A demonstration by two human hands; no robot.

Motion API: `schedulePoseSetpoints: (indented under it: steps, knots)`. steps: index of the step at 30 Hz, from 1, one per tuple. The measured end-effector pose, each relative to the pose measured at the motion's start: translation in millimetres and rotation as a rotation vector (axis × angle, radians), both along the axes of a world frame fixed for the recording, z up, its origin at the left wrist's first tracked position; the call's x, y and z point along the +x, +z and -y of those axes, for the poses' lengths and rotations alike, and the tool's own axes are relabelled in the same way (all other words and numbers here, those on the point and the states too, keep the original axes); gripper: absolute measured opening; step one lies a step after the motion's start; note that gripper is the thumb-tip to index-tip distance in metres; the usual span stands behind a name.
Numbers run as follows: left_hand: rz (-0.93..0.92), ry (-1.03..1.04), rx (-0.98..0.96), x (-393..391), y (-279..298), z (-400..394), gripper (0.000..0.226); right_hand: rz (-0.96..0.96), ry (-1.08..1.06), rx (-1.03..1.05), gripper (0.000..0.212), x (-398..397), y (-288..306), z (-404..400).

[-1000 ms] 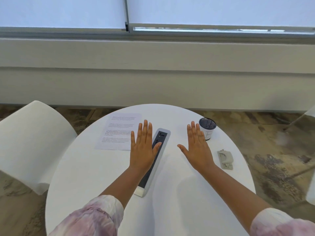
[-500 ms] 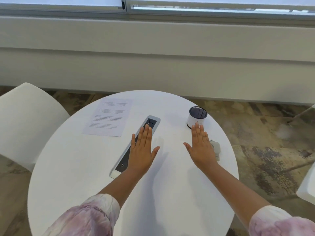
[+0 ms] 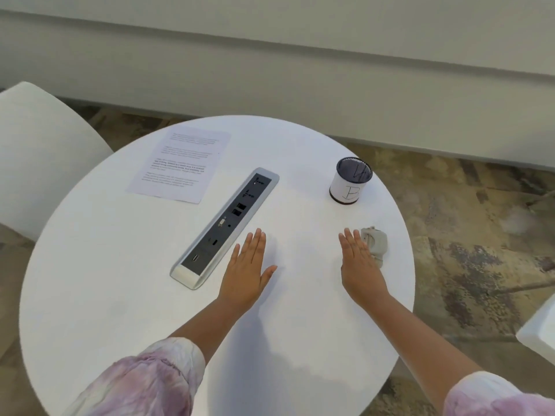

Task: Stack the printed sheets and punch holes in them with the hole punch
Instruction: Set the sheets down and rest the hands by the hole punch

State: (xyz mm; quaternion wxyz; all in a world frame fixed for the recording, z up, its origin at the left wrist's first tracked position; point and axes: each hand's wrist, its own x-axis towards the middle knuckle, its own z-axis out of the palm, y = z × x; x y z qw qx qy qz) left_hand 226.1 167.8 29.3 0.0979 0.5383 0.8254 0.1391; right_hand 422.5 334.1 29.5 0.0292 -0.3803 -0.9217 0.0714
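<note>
Printed sheets (image 3: pixel 180 165) lie flat at the far left of the round white table (image 3: pixel 120 280). A small grey hole punch (image 3: pixel 377 243) sits near the table's right edge. My left hand (image 3: pixel 247 268) is flat and open over the table's middle, just right of the power strip, holding nothing. My right hand (image 3: pixel 359 262) is also flat and open, its fingers right beside the hole punch and partly covering its left side. I cannot tell whether it touches the punch.
A silver and black power strip panel (image 3: pixel 226 225) runs diagonally across the table's centre. A white cup with a dark rim (image 3: pixel 348 183) stands at the far right. White chairs (image 3: pixel 39 151) stand left and at the right edge (image 3: pixel 537 328).
Both hands have drawn back toward me, the left one off the power strip. The view has tilted downward and the window has left the frame.
</note>
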Motion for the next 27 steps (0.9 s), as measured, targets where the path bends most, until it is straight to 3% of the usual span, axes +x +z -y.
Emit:
schedulePoseSetpoints:
  steps: [5, 10, 14, 19, 27]
  knots:
    - [0.019, 0.038, -0.077, 5, -24, 3, 0.073, 0.089, 0.027, -0.203, 0.062, 7, -22, -2]
    - [0.014, 0.085, -0.15, 3, -46, 4, 0.078, 0.136, 0.073, -0.201, 0.064, 5, -36, -4]
    - [-0.039, 0.084, -0.172, -1, -52, -5, 0.071, -0.015, -0.027, -0.203, 0.06, -3, -35, 1]
    - [-0.064, 0.13, -0.145, -3, -56, -13, 0.056, -0.197, -0.133, -0.175, 0.035, -24, -27, -4]
    - [-0.092, 0.153, -0.124, -2, -57, -13, 0.057, -0.24, -0.167, -0.274, 0.02, -46, -21, -15]
